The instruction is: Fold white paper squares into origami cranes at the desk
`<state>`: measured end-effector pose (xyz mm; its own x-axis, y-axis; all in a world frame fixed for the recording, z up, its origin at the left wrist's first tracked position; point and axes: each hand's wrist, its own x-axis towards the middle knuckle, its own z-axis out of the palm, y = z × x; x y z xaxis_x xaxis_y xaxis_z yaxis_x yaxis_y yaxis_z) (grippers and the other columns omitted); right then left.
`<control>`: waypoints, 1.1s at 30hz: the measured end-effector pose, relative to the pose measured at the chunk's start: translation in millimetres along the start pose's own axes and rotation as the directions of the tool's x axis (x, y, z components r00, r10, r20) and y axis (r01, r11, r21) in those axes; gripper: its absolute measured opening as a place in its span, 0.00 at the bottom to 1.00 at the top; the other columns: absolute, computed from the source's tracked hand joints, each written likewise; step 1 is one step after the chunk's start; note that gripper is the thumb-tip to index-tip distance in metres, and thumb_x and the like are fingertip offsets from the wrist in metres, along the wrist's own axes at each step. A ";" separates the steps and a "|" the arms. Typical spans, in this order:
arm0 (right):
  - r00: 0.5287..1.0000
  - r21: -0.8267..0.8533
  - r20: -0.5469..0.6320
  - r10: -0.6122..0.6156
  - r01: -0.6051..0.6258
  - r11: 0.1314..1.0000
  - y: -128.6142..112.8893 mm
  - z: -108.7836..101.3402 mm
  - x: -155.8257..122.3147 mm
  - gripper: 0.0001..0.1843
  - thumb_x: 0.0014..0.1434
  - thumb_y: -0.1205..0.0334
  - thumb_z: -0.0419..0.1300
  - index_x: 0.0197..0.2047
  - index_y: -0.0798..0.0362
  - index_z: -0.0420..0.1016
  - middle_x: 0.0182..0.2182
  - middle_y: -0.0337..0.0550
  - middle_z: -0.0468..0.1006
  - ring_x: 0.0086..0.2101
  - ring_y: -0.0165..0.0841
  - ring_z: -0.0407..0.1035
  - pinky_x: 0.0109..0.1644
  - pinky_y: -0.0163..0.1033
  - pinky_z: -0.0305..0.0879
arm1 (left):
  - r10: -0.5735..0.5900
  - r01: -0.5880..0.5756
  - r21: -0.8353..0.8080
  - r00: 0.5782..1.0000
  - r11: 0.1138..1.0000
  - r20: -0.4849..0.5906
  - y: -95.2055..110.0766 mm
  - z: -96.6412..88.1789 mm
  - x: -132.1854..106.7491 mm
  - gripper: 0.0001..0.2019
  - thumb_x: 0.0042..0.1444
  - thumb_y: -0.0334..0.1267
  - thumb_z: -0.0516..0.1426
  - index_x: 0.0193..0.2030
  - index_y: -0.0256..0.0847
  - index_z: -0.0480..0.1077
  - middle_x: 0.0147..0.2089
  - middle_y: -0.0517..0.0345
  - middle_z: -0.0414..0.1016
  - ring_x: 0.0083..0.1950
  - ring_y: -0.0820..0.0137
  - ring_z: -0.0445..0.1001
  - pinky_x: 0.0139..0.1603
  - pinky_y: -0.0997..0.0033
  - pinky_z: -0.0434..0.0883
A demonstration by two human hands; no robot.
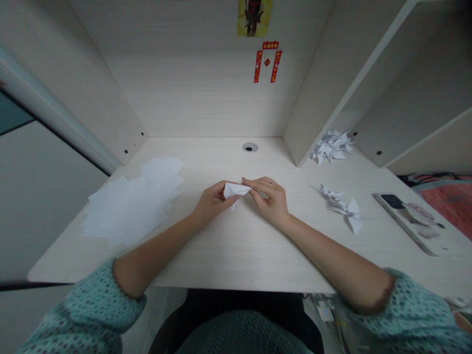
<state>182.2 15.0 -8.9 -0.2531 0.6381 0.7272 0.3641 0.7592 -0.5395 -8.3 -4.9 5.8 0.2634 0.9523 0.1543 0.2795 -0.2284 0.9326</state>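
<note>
A small piece of folded white paper (236, 189) is held just above the middle of the desk, between both hands. My left hand (214, 200) pinches its left side, thumb in front and fingers behind. At its pointed right end, my right hand (271, 196) grips with thumb and fingertips; a ring shows on one finger. To the left lies a spread of loose white paper sheets (132, 201). Several folded paper pieces that look like origami cranes (341, 204) rest to the right of my right hand.
A larger heap of folded white paper (332, 146) sits at the back right beside the upright divider panel (313, 93). A phone (413, 221) lies at the right. The pale desk (228, 255) has a round cable hole (250, 147) near the back wall, with red stickers (270, 45) above.
</note>
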 end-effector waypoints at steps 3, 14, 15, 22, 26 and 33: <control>0.995 0.013 -0.019 0.096 -0.096 0.995 1.6 0.8 -0.1 0.12 0.58 0.65 0.58 0.43 0.43 0.79 0.35 0.40 0.82 0.34 0.35 0.74 0.41 0.44 0.69 | -0.042 0.043 -0.048 0.999 0.998 0.026 -2.0 -0.5 1.2 0.17 0.51 0.46 0.59 0.45 0.38 0.71 0.33 0.56 0.76 0.33 0.70 0.74 0.34 0.71 0.70; 0.941 0.137 -0.100 0.323 -0.308 0.941 5.3 3.7 0.0 0.08 0.48 0.56 0.67 0.26 0.51 0.78 0.26 0.42 0.81 0.29 0.35 0.74 0.35 0.40 0.68 | -0.077 0.089 -0.142 0.993 0.986 0.086 -12.0 -4.3 5.2 0.17 0.52 0.46 0.59 0.43 0.36 0.69 0.33 0.55 0.74 0.31 0.71 0.73 0.32 0.72 0.70; 0.942 0.128 -0.103 0.319 -0.305 0.944 4.8 3.3 0.5 0.08 0.48 0.56 0.67 0.26 0.51 0.78 0.26 0.41 0.80 0.28 0.34 0.73 0.35 0.40 0.68 | -0.084 0.098 -0.153 0.992 0.983 0.092 -12.3 -4.2 5.4 0.17 0.51 0.46 0.59 0.43 0.37 0.69 0.33 0.55 0.74 0.31 0.71 0.73 0.32 0.72 0.70; 0.966 0.084 -0.101 0.239 -0.231 0.969 2.7 3.5 1.3 0.06 0.53 0.57 0.64 0.32 0.49 0.80 0.29 0.42 0.81 0.29 0.34 0.72 0.37 0.41 0.68 | -0.093 0.105 -0.186 0.993 0.977 0.074 -16.2 -5.3 7.3 0.19 0.51 0.48 0.59 0.45 0.37 0.68 0.33 0.55 0.75 0.31 0.71 0.74 0.32 0.72 0.70; 0.969 0.098 -0.107 0.223 -0.213 0.972 -0.1 1.5 2.8 0.08 0.57 0.60 0.59 0.39 0.48 0.80 0.33 0.42 0.81 0.32 0.34 0.73 0.38 0.41 0.69 | -0.082 0.089 -0.175 0.995 0.981 0.050 -17.0 -6.6 7.7 0.18 0.52 0.48 0.59 0.43 0.37 0.68 0.33 0.55 0.76 0.31 0.70 0.74 0.33 0.72 0.70; 0.992 0.136 0.068 0.109 -0.117 0.984 -2.5 -0.8 4.4 0.14 0.58 0.59 0.59 0.48 0.47 0.75 0.42 0.45 0.79 0.42 0.36 0.72 0.47 0.44 0.69 | -0.044 0.044 -0.029 0.999 0.999 0.002 -9.4 -4.7 4.7 0.19 0.53 0.45 0.57 0.50 0.38 0.69 0.35 0.55 0.76 0.32 0.70 0.74 0.33 0.72 0.70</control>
<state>180.9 15.8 -4.0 -0.2721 0.7243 0.6335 0.2662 0.6893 -0.6738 -14.0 2.7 -0.7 0.2530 0.9609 0.1122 0.2636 -0.1801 0.9477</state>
